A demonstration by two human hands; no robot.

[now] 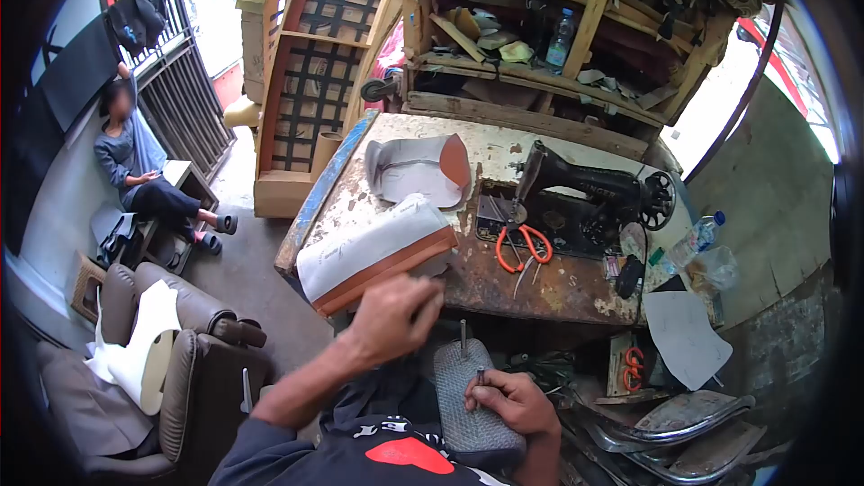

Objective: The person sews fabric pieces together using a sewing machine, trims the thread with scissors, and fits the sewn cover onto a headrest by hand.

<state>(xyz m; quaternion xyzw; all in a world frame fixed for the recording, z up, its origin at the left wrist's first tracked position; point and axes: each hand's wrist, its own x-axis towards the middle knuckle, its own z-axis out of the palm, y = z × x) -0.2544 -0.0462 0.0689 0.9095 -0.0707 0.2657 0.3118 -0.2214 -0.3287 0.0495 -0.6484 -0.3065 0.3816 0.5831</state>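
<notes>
A grey, textured padded armrest lies across my lap, with a thin metal bolt standing up from its far end. My right hand rests over the pad, its fingers pinched on a second short bolt. Whether that bolt is fixed in the pad, I cannot tell. Raised just left of the armrest, my left hand has curled fingers; anything inside them is hidden. Beyond it, a white and brown piece of sheet material lies at the table's near left edge.
On the worn table stand a black sewing machine and orange-handled scissors. A plastic bottle lies at right. Metal-framed seat parts crowd the lower right. A person sits far left, behind a brown armchair.
</notes>
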